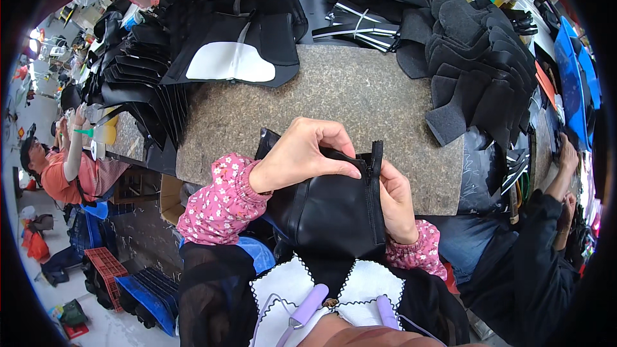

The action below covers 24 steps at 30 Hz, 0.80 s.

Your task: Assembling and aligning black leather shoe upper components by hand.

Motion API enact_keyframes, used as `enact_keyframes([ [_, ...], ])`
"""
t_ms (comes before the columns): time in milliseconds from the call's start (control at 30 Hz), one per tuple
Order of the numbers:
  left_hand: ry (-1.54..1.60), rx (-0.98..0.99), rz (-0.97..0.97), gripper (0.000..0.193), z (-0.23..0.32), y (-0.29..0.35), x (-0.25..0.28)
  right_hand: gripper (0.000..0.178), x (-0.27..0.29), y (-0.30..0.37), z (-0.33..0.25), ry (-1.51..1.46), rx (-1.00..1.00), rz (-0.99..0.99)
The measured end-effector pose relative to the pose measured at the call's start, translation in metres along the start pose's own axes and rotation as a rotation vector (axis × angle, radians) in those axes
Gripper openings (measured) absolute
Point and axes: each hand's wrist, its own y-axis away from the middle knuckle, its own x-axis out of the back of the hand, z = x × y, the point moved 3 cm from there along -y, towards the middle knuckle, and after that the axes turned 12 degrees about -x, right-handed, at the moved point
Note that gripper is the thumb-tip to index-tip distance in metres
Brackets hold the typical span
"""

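Observation:
A black leather boot upper (331,209) with stitched seams is held up over the near edge of the worktable, just in front of me. A black zipper (372,202) runs down its right edge, and its top end sticks up past the leather. My left hand (307,154) reaches across from the left and pinches the top edge close to the zipper, thumb in front. On the other side, my right hand (397,202) grips the zipper edge from behind, some of its fingers hidden by the leather.
Stacked black leather pieces (144,71) stand at the left, and grey-black felt pieces (475,58) at the right. A panel with a white patch (230,62) and tied black-and-white strips (360,26) lie at the back. Co-workers sit at left (58,170) and right (527,270).

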Motion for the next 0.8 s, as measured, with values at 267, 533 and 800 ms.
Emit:
enact_keyframes([
  [267,0.023,0.017,0.014,0.022,-0.0023,-0.0011,-0.0005,0.031,0.0012,0.0033,-0.0007,0.027,0.009,-0.005],
  [533,0.039,0.044,0.024,0.023,0.0012,-0.0035,0.0010,0.031,0.0032,0.0043,-0.0005,0.047,0.010,-0.009],
  [800,-0.022,-0.030,-0.053,0.029,0.0000,-0.0048,0.0019,0.031,0.0059,0.0050,0.0007,0.067,0.047,-0.009],
])
